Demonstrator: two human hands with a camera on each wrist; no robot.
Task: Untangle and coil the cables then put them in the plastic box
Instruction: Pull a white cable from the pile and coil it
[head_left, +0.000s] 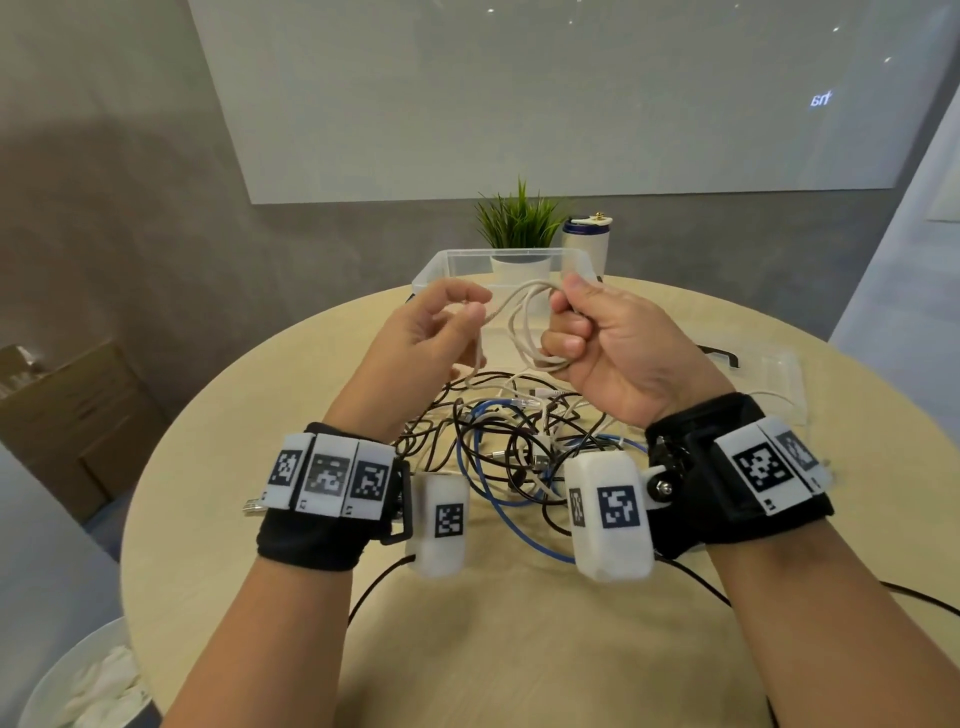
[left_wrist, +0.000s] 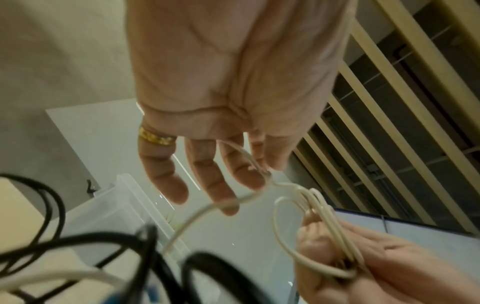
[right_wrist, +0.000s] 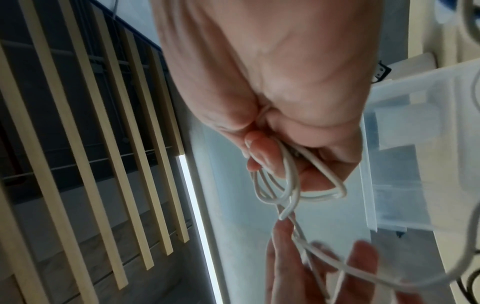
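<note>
Both hands raised above the round table (head_left: 218, 467), working one white cable (head_left: 522, 312) clear of the pile.

Right hand (head_left: 613, 343): fist closed round several finished loops of the white cable; loops stick out above and below the fingers. The right wrist view confirms the fingers (right_wrist: 262, 152) curled tight over the bundle. Likely serves as the anchor, so the turns do not spring open.

Left hand (head_left: 431, 332): thumb and forefinger pinch the free run of the same cable just beside the coil, other fingers loosely spread. Appears to be feeding the next turn. In the left wrist view, the strand crosses the fingertips (left_wrist: 249, 176) and trails down towards the table.

Tail of the white cable drops into the tangled cables (head_left: 498, 457), black, blue and white, lying on the table between the wrists. Whether the tail is snagged there cannot be told.

Plastic box (head_left: 441, 265): clear, open, at the far side of the table, just behind the hands. Its inside is mostly hidden. Its lid (head_left: 779, 374) lies flat to the right. A potted plant (head_left: 519, 228) and a white canister (head_left: 587, 244) stand behind the box.

Judgement: coiling stage, early in the task; most cables not yet separated.
</note>
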